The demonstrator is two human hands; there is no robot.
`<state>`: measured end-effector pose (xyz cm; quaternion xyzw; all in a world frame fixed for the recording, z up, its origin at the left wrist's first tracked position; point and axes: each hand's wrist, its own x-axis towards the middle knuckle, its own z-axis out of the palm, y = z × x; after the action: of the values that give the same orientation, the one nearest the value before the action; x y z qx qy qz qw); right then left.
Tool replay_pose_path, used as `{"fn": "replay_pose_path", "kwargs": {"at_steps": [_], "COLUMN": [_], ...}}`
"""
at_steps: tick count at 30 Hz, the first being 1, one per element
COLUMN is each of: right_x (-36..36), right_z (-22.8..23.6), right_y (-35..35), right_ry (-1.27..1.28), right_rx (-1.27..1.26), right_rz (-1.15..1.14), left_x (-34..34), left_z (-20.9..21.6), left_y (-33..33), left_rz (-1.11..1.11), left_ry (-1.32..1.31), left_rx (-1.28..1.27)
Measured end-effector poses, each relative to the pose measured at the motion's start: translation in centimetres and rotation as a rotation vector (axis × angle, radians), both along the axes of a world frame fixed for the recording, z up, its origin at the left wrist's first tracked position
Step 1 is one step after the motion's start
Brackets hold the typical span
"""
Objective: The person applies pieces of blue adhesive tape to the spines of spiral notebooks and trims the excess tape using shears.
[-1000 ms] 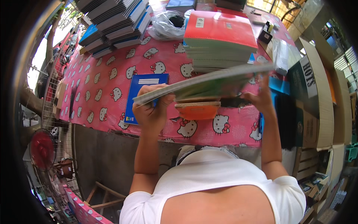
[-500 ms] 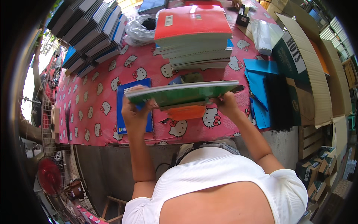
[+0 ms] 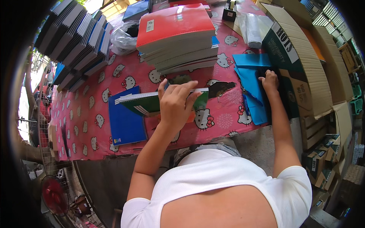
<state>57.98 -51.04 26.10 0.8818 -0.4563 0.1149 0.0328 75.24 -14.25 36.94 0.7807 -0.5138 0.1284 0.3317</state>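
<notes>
Gripping the green notebook stack (image 3: 159, 102) from above with left hand (image 3: 175, 103) over the pink tablecloth (image 3: 95, 110); right hand (image 3: 269, 80) pressing flat on blue covers (image 3: 249, 81). Best kept level, edges squared.

right hand (image 3: 269, 80) off notebooks (image 3: 159, 102), now on blue folders (image 3: 251, 85)

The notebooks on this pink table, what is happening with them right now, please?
A person stands at a table with a pink patterned cloth. The left hand holds a small stack of green notebooks just above the cloth, beside a blue notebook. The right hand rests on dark covers next to blue sheets. A tall red-topped pile stands behind.
</notes>
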Motion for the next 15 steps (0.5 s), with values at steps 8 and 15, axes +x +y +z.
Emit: {"fn": "replay_pose_path", "kwargs": {"at_steps": [8, 15], "right_x": [2.2, 3.7], "right_z": [5.3, 11.9], "right_y": [8.9, 19.7], "right_ry": [-0.597, -0.704], "right_rx": [0.173, 0.719], "right_rz": [0.396, 0.997], "left_x": [-0.5, -2.0], "left_z": [0.3, 0.5], "left_y": [-0.1, 1.6], "left_rz": [0.085, -0.001], "left_ry": [0.014, 0.049], "left_rx": [-0.160, -0.165]}}
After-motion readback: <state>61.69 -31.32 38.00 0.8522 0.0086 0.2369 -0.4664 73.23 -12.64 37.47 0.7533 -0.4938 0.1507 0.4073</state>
